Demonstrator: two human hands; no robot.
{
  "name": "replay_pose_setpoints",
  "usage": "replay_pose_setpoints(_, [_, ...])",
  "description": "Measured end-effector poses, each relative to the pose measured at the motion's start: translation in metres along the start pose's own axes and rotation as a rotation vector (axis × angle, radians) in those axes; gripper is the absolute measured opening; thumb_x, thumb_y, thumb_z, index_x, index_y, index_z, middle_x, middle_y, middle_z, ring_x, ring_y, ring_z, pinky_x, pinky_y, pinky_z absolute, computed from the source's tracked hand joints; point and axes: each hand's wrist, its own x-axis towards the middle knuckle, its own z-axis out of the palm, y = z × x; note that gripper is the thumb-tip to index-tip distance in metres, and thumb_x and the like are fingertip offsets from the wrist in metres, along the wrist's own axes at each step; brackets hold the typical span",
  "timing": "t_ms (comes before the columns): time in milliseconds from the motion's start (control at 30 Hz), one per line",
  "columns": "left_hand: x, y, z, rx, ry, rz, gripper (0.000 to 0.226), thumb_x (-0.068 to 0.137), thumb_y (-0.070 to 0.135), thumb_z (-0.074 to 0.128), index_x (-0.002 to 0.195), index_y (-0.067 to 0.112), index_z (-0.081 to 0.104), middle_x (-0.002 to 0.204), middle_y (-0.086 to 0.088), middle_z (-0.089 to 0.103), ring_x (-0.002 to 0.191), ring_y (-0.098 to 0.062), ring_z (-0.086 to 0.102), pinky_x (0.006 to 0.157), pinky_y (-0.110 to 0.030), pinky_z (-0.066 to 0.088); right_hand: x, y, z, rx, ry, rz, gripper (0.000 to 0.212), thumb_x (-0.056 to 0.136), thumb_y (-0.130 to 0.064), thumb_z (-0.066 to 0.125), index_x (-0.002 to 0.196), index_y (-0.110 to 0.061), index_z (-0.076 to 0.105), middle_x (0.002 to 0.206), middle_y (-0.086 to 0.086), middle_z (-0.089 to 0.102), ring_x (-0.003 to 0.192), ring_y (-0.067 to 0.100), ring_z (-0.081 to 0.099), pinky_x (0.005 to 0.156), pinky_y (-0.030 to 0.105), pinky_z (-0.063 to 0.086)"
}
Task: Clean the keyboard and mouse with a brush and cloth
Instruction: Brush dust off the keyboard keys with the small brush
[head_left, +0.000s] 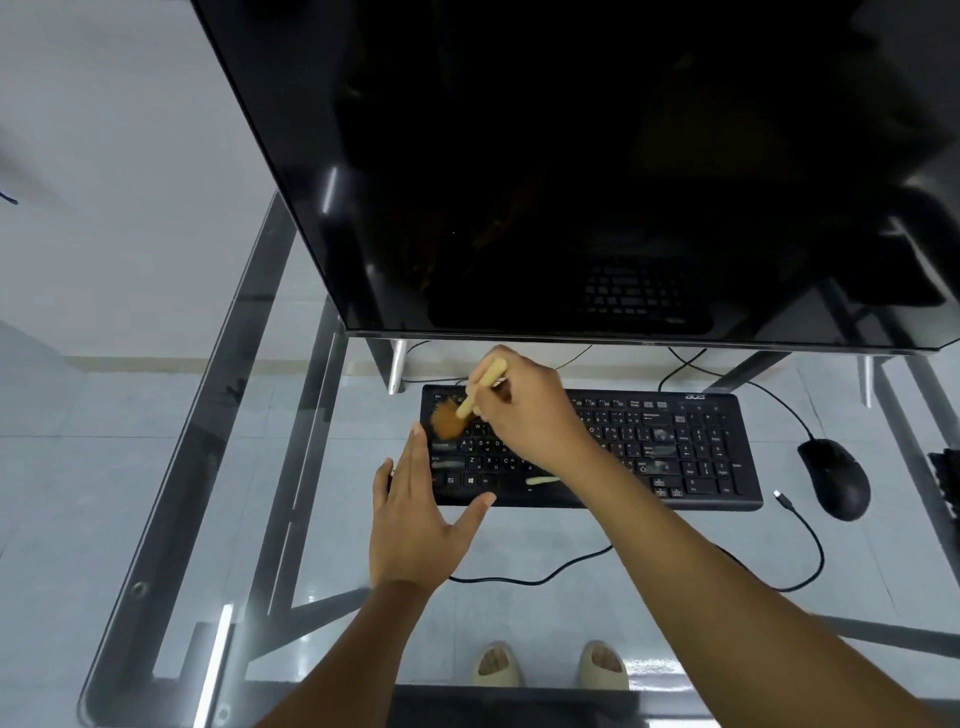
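Note:
A black keyboard (691, 447) lies on a glass desk in front of the monitor. My right hand (530, 410) grips a brush (480, 389) with a pale wooden handle. Its orange-brown bristles press on the keys at the keyboard's far left corner. My left hand (415, 519) rests flat with fingers spread against the keyboard's left end, thumb on its front edge. A black mouse (836, 478) sits to the right of the keyboard, untouched. No cloth is visible.
A large dark monitor (571, 166) looms over the back of the glass desk (260, 519). Black cables (800, 540) loop in front of the keyboard and beside the mouse. Through the glass I see my sandalled feet (550, 665) and the metal frame.

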Motion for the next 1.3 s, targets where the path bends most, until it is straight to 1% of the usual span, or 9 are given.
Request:
replay_pose_setpoints(367, [0.0,-0.001,0.0,-0.005,-0.004,0.008,0.101,0.079,0.07,0.054,0.153,0.02,0.006,0.157,0.001,0.027,0.141,-0.011,0.01,0.119,-0.042,0.015,0.006,0.013,-0.021,-0.069,0.115,0.047,0.003,0.093,-0.012,0.057,0.09,-0.011,0.056,0.086,0.0,0.059,0.064,0.005,0.054,0.055,0.018,0.041])
replay_pose_setpoints(500, [0.001,-0.005,0.002,0.003,-0.019,0.005,0.101,0.078,0.074,0.051,0.152,0.023,0.004,0.157,0.003,0.026,0.144,-0.018,0.018,0.12,-0.041,0.015,-0.011,0.024,-0.031,-0.049,-0.126,0.091,0.006,0.094,-0.013,0.057,0.09,-0.007,0.056,0.073,-0.001,0.063,0.059,0.005,0.064,0.051,0.026,0.053])
replay_pose_setpoints(633, [0.001,-0.004,0.002,0.0,-0.029,-0.011,0.102,0.077,0.077,0.049,0.152,0.025,0.004,0.157,0.004,0.026,0.145,-0.021,0.019,0.119,-0.037,0.011,-0.013,0.038,-0.044,-0.053,0.162,0.108,0.008,0.095,-0.018,0.057,0.088,-0.016,0.053,0.078,-0.002,0.065,0.061,0.002,0.059,0.053,0.012,0.043])
replay_pose_setpoints(767, [0.0,-0.005,0.001,0.0,-0.027,-0.02,0.103,0.077,0.075,0.053,0.153,0.024,0.004,0.158,0.004,0.024,0.144,-0.021,0.014,0.118,-0.04,0.015,-0.021,0.038,-0.043,-0.043,-0.064,0.115,0.008,0.094,-0.018,0.058,0.087,-0.016,0.056,0.076,0.0,0.068,0.064,0.008,0.066,0.056,0.025,0.055])
replay_pose_setpoints(900, [-0.001,0.003,-0.003,-0.035,-0.023,-0.036,0.102,0.077,0.069,0.057,0.153,0.024,0.006,0.157,0.005,0.025,0.143,-0.019,0.011,0.116,-0.049,0.024,-0.018,0.047,-0.061,0.036,0.259,0.13,0.009,0.094,-0.012,0.058,0.085,-0.012,0.056,0.077,0.001,0.067,0.063,0.006,0.063,0.057,0.014,0.047])
replay_pose_setpoints(967, [-0.002,0.007,-0.005,-0.036,-0.016,-0.023,0.101,0.079,0.065,0.06,0.153,0.021,0.007,0.157,0.003,0.025,0.14,-0.014,0.007,0.116,-0.051,0.024,-0.023,0.046,-0.061,0.134,0.083,0.215,0.006,0.093,-0.013,0.059,0.088,-0.01,0.058,0.077,0.007,0.069,0.069,0.016,0.069,0.062,0.028,0.058])
replay_pose_setpoints(1033, [-0.002,0.007,-0.006,-0.041,-0.017,-0.028,0.101,0.079,0.063,0.061,0.153,0.022,0.007,0.157,0.004,0.026,0.141,-0.017,0.011,0.116,-0.051,0.024,-0.028,0.046,-0.061,0.022,-0.027,0.167,0.008,0.094,-0.014,0.059,0.089,-0.008,0.059,0.075,0.002,0.067,0.067,0.009,0.068,0.059,0.021,0.054])
replay_pose_setpoints(1167, [-0.003,0.002,-0.004,-0.061,-0.029,-0.032,0.1,0.078,0.066,0.058,0.153,0.027,0.005,0.156,0.006,0.028,0.143,-0.022,0.016,0.117,-0.049,0.022,-0.026,0.047,-0.078,-0.013,0.252,0.078,0.008,0.093,-0.013,0.059,0.086,-0.01,0.058,0.08,0.0,0.065,0.069,0.008,0.063,0.059,0.023,0.05])
replay_pose_setpoints(1300, [-0.001,0.0,-0.006,-0.131,-0.015,0.01,0.089,0.082,0.054,0.064,0.151,0.028,0.013,0.148,0.006,0.04,0.134,-0.014,0.031,0.113,-0.055,0.027,-0.033,0.05,-0.083,-0.058,-0.06,0.1,0.007,0.092,-0.008,0.06,0.086,-0.011,0.06,0.075,-0.007,0.063,0.06,0.007,0.062,0.053,0.022,0.049])
